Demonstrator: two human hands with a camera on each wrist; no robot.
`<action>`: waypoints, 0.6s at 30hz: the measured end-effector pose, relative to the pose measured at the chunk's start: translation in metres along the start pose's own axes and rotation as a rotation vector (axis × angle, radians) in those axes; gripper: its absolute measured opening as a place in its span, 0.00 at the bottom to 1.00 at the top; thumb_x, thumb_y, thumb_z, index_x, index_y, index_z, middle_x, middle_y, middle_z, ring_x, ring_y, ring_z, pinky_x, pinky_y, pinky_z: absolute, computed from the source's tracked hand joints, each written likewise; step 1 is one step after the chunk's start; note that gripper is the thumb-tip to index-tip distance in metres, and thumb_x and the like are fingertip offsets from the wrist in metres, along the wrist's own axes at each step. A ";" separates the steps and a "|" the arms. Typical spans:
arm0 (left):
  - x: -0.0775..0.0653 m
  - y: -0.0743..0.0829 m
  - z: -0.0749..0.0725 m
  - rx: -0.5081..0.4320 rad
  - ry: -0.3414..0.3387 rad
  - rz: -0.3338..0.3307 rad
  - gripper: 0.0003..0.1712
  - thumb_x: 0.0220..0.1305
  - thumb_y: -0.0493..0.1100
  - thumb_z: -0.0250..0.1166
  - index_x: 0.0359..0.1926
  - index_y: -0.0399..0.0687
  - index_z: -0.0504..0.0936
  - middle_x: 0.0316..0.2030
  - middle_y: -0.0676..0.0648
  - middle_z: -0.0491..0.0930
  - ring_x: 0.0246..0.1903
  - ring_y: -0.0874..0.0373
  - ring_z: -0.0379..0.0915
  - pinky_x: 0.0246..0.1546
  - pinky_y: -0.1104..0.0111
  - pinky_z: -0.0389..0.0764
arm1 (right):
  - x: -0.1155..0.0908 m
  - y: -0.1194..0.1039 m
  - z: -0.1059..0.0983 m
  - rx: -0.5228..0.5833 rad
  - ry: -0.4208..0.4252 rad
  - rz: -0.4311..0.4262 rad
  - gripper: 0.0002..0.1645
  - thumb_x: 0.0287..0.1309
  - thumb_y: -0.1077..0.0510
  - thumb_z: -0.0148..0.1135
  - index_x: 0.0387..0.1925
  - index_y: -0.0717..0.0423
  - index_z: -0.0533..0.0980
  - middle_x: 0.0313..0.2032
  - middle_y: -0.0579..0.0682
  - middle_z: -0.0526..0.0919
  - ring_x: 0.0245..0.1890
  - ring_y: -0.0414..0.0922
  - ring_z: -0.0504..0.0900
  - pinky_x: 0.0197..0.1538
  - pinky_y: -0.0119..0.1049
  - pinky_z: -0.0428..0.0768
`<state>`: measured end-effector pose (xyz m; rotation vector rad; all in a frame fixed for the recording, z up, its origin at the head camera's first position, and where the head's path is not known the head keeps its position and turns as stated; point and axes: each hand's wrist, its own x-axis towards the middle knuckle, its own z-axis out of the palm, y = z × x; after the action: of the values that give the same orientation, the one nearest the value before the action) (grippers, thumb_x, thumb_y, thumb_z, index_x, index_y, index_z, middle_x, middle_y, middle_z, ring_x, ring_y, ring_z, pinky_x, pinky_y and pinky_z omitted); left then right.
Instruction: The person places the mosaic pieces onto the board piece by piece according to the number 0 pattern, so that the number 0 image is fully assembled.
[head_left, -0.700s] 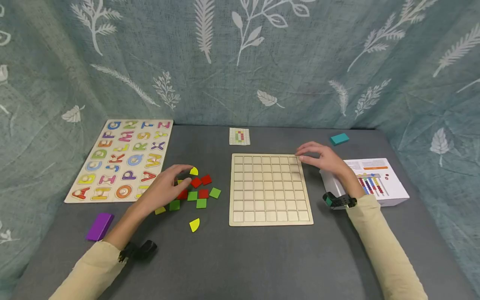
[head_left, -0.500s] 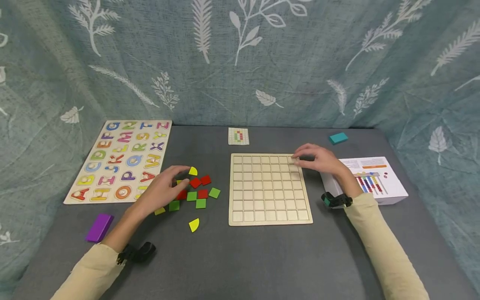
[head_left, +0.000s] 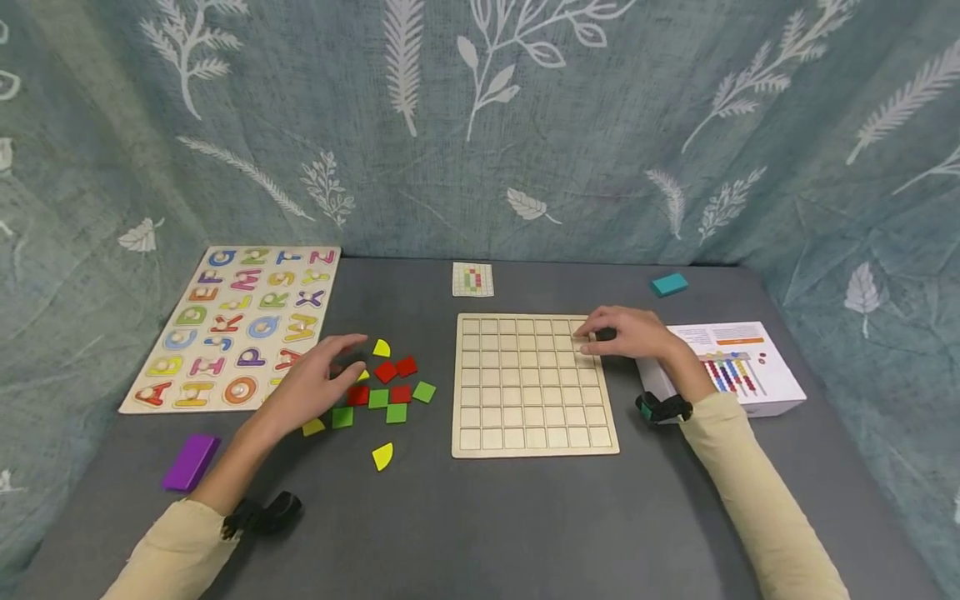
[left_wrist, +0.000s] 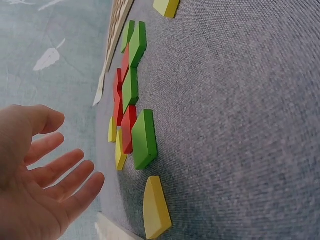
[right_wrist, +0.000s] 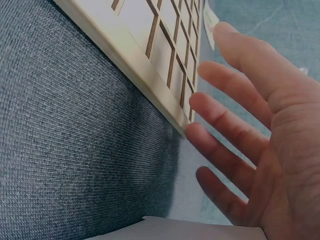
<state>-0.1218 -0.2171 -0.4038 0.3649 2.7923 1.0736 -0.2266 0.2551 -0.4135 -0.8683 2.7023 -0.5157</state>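
Observation:
My left hand [head_left: 307, 387] hovers with loosely spread fingers over the left side of a cluster of small flat wooden pieces. Among them are green square tiles [left_wrist: 145, 140], red square tiles [head_left: 401, 394] and yellow quarter-round tiles [head_left: 382, 456]. In the left wrist view nothing lies between its fingers, and the pieces rest on the cloth beyond them. My right hand [head_left: 622, 332] reaches over the upper right corner of the wooden grid board [head_left: 536, 455], fingers relaxed and holding nothing. The board's square cells hold no tiles.
A small pattern card [head_left: 472, 280] lies behind the board. The alphabet puzzle board [head_left: 247, 329] is at the far left, a purple block [head_left: 191, 463] in front of it. At right are a white abacus box [head_left: 742, 367], close under my right forearm, and a teal block [head_left: 669, 285].
My right hand has moved left, from the board's upper right corner to slightly over its cells. My left hand stays about where it was; the whole head view has shifted slightly.

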 end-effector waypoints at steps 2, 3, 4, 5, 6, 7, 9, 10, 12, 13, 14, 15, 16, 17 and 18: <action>0.000 -0.001 0.001 -0.007 0.007 -0.001 0.27 0.72 0.43 0.56 0.68 0.39 0.65 0.65 0.34 0.66 0.60 0.37 0.67 0.54 0.45 0.74 | -0.001 0.000 0.000 0.005 0.000 -0.003 0.20 0.59 0.45 0.64 0.51 0.46 0.82 0.48 0.49 0.81 0.44 0.46 0.79 0.36 0.35 0.71; 0.001 -0.002 0.002 -0.013 0.008 -0.002 0.27 0.72 0.42 0.56 0.68 0.39 0.65 0.64 0.34 0.66 0.60 0.37 0.67 0.54 0.45 0.74 | -0.002 0.001 -0.001 0.009 -0.004 -0.003 0.20 0.59 0.45 0.64 0.51 0.46 0.82 0.48 0.49 0.81 0.42 0.45 0.79 0.35 0.34 0.70; 0.001 -0.003 0.003 -0.014 0.009 -0.002 0.27 0.71 0.42 0.56 0.68 0.39 0.65 0.64 0.34 0.66 0.60 0.38 0.67 0.54 0.45 0.74 | -0.002 0.001 0.000 0.011 -0.007 -0.001 0.20 0.59 0.44 0.64 0.51 0.46 0.82 0.47 0.48 0.81 0.41 0.44 0.79 0.34 0.33 0.69; 0.001 -0.004 0.003 -0.017 0.005 -0.002 0.27 0.71 0.42 0.56 0.68 0.38 0.65 0.64 0.34 0.66 0.61 0.38 0.67 0.54 0.46 0.75 | -0.002 0.000 0.000 0.008 -0.011 0.001 0.20 0.59 0.44 0.64 0.51 0.45 0.82 0.47 0.48 0.81 0.41 0.43 0.79 0.33 0.32 0.68; 0.001 -0.004 0.004 -0.023 0.001 0.001 0.28 0.71 0.42 0.56 0.68 0.38 0.65 0.64 0.34 0.66 0.61 0.38 0.67 0.54 0.46 0.75 | -0.002 0.001 -0.001 0.005 -0.014 0.002 0.20 0.59 0.44 0.64 0.51 0.45 0.82 0.47 0.48 0.81 0.41 0.43 0.79 0.33 0.31 0.69; 0.002 -0.004 0.005 -0.029 -0.003 0.004 0.28 0.71 0.42 0.56 0.68 0.38 0.65 0.64 0.34 0.67 0.61 0.38 0.67 0.54 0.46 0.75 | -0.003 0.001 -0.001 0.003 -0.014 0.003 0.20 0.59 0.45 0.65 0.51 0.46 0.82 0.47 0.48 0.81 0.42 0.43 0.79 0.33 0.31 0.69; 0.003 -0.004 0.007 -0.041 -0.006 0.014 0.28 0.71 0.42 0.57 0.68 0.38 0.65 0.64 0.34 0.67 0.61 0.38 0.68 0.54 0.47 0.76 | -0.003 0.001 -0.002 -0.004 -0.013 0.010 0.20 0.59 0.45 0.65 0.51 0.45 0.82 0.48 0.48 0.81 0.42 0.43 0.79 0.34 0.32 0.69; 0.003 -0.003 0.007 -0.040 -0.004 0.019 0.28 0.70 0.41 0.57 0.68 0.38 0.66 0.64 0.34 0.67 0.60 0.38 0.68 0.54 0.47 0.76 | -0.003 0.001 -0.002 -0.012 -0.011 0.014 0.20 0.58 0.45 0.65 0.51 0.45 0.82 0.48 0.48 0.81 0.42 0.43 0.79 0.34 0.32 0.69; 0.003 -0.003 0.006 -0.046 0.001 0.024 0.28 0.70 0.40 0.57 0.68 0.37 0.66 0.64 0.34 0.67 0.60 0.37 0.68 0.53 0.47 0.77 | -0.002 0.001 -0.002 -0.019 -0.007 0.007 0.21 0.59 0.45 0.65 0.52 0.45 0.82 0.49 0.49 0.81 0.43 0.44 0.80 0.33 0.32 0.69; 0.002 -0.003 0.006 -0.044 0.005 0.024 0.27 0.70 0.40 0.57 0.68 0.37 0.66 0.64 0.33 0.67 0.60 0.37 0.69 0.53 0.47 0.77 | -0.002 0.001 -0.002 -0.022 -0.009 0.004 0.21 0.59 0.45 0.64 0.52 0.45 0.82 0.49 0.49 0.81 0.43 0.44 0.79 0.33 0.32 0.68; 0.001 -0.003 0.005 -0.042 0.007 0.021 0.27 0.70 0.40 0.57 0.67 0.37 0.66 0.63 0.33 0.67 0.60 0.37 0.69 0.53 0.47 0.77 | -0.001 0.001 -0.001 -0.024 -0.011 0.000 0.21 0.59 0.44 0.64 0.52 0.46 0.81 0.49 0.50 0.81 0.43 0.44 0.79 0.33 0.32 0.68; 0.000 -0.003 0.004 -0.035 0.009 0.016 0.27 0.70 0.40 0.57 0.67 0.37 0.66 0.63 0.33 0.67 0.59 0.37 0.69 0.52 0.47 0.77 | 0.000 0.001 0.000 -0.023 -0.015 -0.005 0.21 0.59 0.44 0.64 0.52 0.46 0.81 0.49 0.50 0.81 0.43 0.44 0.79 0.33 0.32 0.68; 0.001 -0.002 0.004 -0.031 0.010 0.012 0.27 0.70 0.40 0.57 0.67 0.37 0.66 0.63 0.34 0.67 0.59 0.38 0.69 0.52 0.47 0.77 | 0.000 0.001 0.000 -0.026 -0.015 -0.007 0.21 0.60 0.44 0.64 0.52 0.46 0.81 0.50 0.50 0.81 0.42 0.44 0.80 0.33 0.31 0.68; 0.001 -0.002 0.003 -0.029 0.011 0.010 0.27 0.70 0.40 0.57 0.67 0.38 0.66 0.63 0.34 0.67 0.59 0.38 0.70 0.52 0.47 0.77 | 0.000 0.001 0.000 -0.027 -0.014 -0.008 0.21 0.60 0.45 0.64 0.52 0.46 0.81 0.50 0.50 0.81 0.42 0.44 0.80 0.33 0.31 0.68; 0.001 -0.002 0.003 -0.025 0.009 0.009 0.27 0.70 0.41 0.57 0.67 0.38 0.66 0.63 0.34 0.68 0.59 0.38 0.70 0.52 0.48 0.77 | 0.000 0.001 0.000 -0.028 -0.013 -0.007 0.20 0.60 0.45 0.64 0.52 0.46 0.81 0.50 0.50 0.81 0.42 0.44 0.80 0.32 0.31 0.68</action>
<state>-0.1227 -0.2164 -0.4073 0.3705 2.7853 1.1142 -0.2274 0.2558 -0.4140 -0.8862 2.7016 -0.4734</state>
